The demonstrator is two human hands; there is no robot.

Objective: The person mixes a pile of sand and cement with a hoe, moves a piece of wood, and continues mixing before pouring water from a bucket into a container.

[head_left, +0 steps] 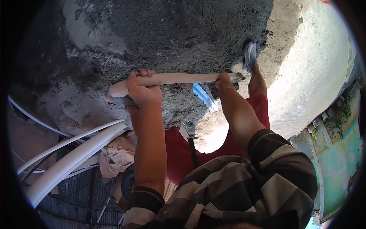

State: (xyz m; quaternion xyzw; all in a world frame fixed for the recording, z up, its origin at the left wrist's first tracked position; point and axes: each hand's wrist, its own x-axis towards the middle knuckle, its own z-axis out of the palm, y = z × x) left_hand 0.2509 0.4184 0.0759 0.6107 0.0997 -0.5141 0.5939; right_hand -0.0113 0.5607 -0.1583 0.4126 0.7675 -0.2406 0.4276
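A long pale rod or pipe (183,78) lies crosswise between my two hands, above the rough dark ground. Near its thicker left end, my left hand (144,87) is wrapped round it, with the fingertips showing over the top. My right hand (225,79) grips it close to the narrower right end, which looks darker at the tip. Below the rod, between my arms, a blue strip (205,97) lies slanted on the ground.
Several white pipes (76,160) slant at the lower left beside a crumpled paper sack (117,155). My shoe (250,57) stands on the ground at upper right. A pale sunlit surface (305,76) curves along the right, with a green wall (338,171) beyond.
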